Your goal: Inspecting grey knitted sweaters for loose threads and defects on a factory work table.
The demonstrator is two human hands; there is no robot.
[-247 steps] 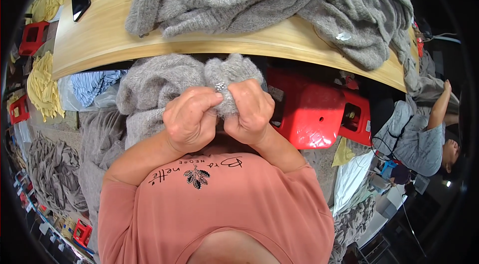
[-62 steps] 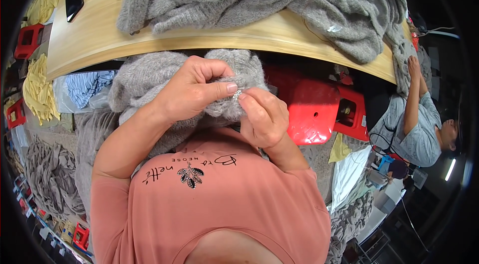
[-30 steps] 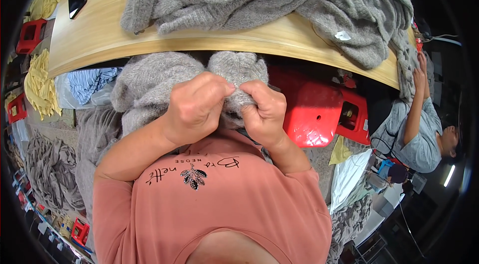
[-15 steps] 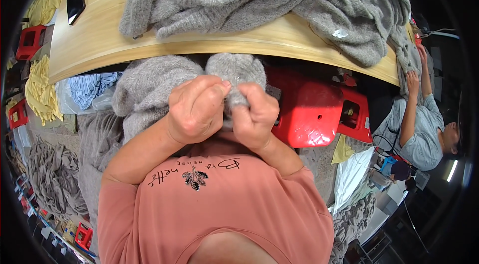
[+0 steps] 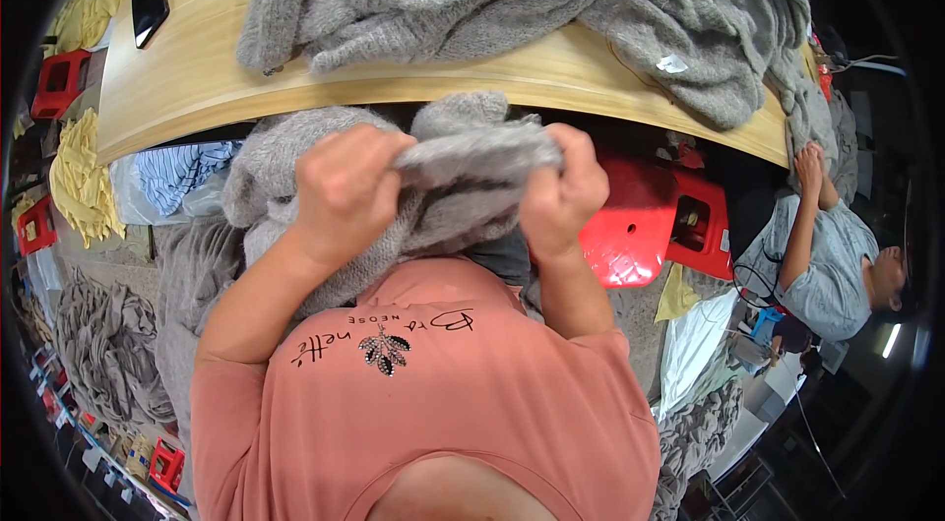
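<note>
From the head view, both hands hold a grey knit piece (image 5: pixel 463 162) in front of the chest, just under the near edge of the wooden table (image 5: pixel 197 78). The stretched part of the knit runs sideways, from one hand to the other, so its long way goes left to right. The rest of it hangs down below the hands, in front of the pink shirt (image 5: pixel 423 403).

Half a second ago the two hands were pressed close together on a small bunch of the knit. Now they have moved apart, and the cloth is pulled flat and tight between them.

The left hand (image 5: pixel 345 191) is closed into a fist, gripping the left end of the knit. The right hand (image 5: pixel 563 194) is closed too, with its fingers curled over the right end.

Beyond the hands, a big pile of grey knits (image 5: pixel 532 0) lies on the table. A red stool (image 5: pixel 645 226) stands just right of the right hand. Further right, another person (image 5: pixel 837 255) sits with an arm raised
</note>
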